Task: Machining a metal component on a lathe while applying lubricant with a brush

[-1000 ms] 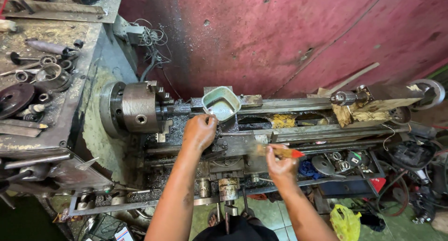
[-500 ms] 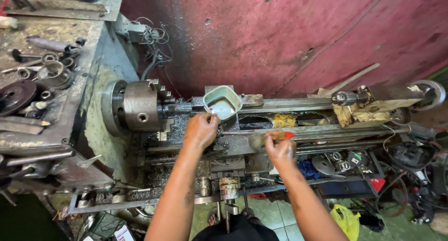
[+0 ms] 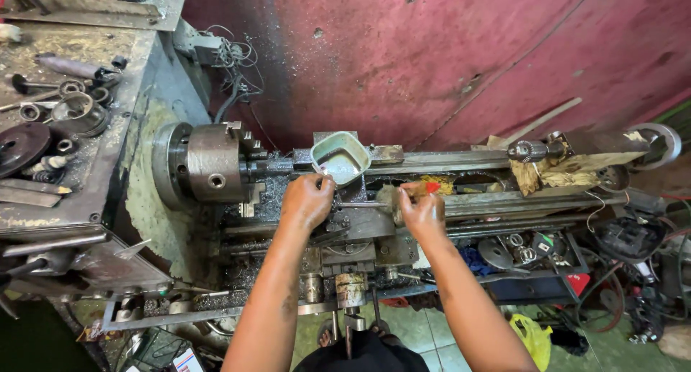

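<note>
I look down on a metal lathe with a steel chuck (image 3: 212,163) at the left. My left hand (image 3: 308,199) rests closed on the tool post area of the carriage (image 3: 356,228), just below a pale green square tub (image 3: 340,157) holding liquid. My right hand (image 3: 422,212) grips a paintbrush with a red handle (image 3: 429,187); its bristles (image 3: 389,198) touch the carriage beside the left hand. A short workpiece sticks out of the chuck toward the tub.
A bench at the left carries rings, gears and metal scraps (image 3: 54,127). The tailstock with a drill chuck (image 3: 529,151) sits at the right, rags beside it. A red wall (image 3: 446,55) stands behind. Cables, a yellow bag (image 3: 531,336) and clutter lie lower right.
My right hand has moved up and left from the front of the bed, bringing the brush onto the carriage. The left hand has stayed on the tool post.
</note>
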